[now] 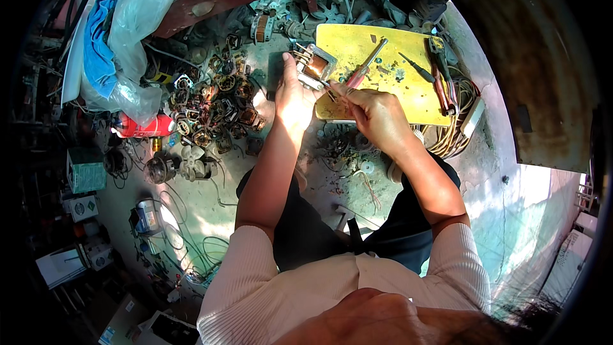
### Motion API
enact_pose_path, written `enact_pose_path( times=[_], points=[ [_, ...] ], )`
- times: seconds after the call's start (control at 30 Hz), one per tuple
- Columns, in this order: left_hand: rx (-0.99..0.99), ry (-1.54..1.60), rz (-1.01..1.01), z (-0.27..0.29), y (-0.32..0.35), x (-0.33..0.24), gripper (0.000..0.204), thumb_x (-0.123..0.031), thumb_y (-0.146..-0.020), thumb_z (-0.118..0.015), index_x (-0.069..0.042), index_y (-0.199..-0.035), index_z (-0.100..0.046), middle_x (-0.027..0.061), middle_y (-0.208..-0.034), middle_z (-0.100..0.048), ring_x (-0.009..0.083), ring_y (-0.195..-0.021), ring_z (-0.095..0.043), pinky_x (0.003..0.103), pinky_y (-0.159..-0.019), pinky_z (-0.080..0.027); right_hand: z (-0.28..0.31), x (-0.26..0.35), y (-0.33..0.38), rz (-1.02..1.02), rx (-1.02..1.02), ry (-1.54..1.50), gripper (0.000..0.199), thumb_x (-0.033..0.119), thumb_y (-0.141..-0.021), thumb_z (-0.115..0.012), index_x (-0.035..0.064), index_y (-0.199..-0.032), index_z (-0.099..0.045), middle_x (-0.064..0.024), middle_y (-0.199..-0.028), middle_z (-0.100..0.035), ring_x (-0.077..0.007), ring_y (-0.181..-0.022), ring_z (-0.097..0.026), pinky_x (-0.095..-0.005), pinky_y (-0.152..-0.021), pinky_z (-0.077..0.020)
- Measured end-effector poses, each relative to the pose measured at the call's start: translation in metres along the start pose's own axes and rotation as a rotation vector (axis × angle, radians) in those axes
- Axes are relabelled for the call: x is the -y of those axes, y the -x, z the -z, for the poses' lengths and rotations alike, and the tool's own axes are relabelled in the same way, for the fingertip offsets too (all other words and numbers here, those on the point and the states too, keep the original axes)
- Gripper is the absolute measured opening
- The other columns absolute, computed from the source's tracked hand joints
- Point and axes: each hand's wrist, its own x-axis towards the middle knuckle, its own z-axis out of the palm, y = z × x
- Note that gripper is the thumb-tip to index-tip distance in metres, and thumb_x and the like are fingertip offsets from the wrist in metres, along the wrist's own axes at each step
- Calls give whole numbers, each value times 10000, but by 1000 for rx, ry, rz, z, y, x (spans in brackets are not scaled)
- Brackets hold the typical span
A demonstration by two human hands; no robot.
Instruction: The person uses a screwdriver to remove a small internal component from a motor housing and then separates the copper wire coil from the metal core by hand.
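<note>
My left hand grips a small motor stator with copper windings, held at the near left edge of a yellow board. My right hand holds a red-handled screwdriver, its shaft pointing up and right over the board. The fingers of that hand also pinch thin wires coming from the stator. Both forearms come up from my lap over the dirty floor.
A pile of several similar motor cores lies left of my left hand. A red canister and small fan blades sit further left. Pliers and a probe rest on the board. Plastic bags lie at the top left.
</note>
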Motion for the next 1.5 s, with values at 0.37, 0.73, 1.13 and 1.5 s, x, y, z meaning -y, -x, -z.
enact_pose_path(
  times=[0.37, 0.73, 1.13, 1.5],
  points=[
    [24, -223, -72, -17, 11, 2, 602, -505, -1036, -277, -17, -1336, -462, 120, -1223, -598, 227, -1095, -605, 410, -955, -495, -3, 1, 0, -26, 36, 0, 296, 94, -868, -639, 117, -1159, -689, -184, -834, -679, -323, -715, -677, -383, -637, -551],
    [74, 257, 331, 22, -10, -6, 714, -643, -966, -310, -19, -1248, -513, 138, -1157, -643, 282, -1008, -663, 353, -697, -602, 11, -2, -9, -319, -19, -331, 245, 96, -943, -582, 48, -1175, -642, -130, -788, -697, -241, -703, -702, -320, -668, -537],
    [108, 235, 407, 11, -7, -8, 712, -664, -933, -402, -14, -1183, -546, 109, -1083, -669, 234, -928, -688, 333, -689, -608, 11, -2, -8, -286, -40, -231, 148, 112, -928, -594, 51, -1064, -598, -142, -746, -665, -321, -731, -689, -375, -649, -529],
    [13, -51, 208, -6, 5, -12, 613, -576, -983, -398, -44, -1258, -528, 81, -1121, -655, 191, -956, -665, 345, -741, -582, 7, -9, -4, -206, -45, -149, 128, 147, -905, -616, 63, -985, -673, -186, -764, -664, -356, -729, -668, -409, -644, -528]
  ],
)
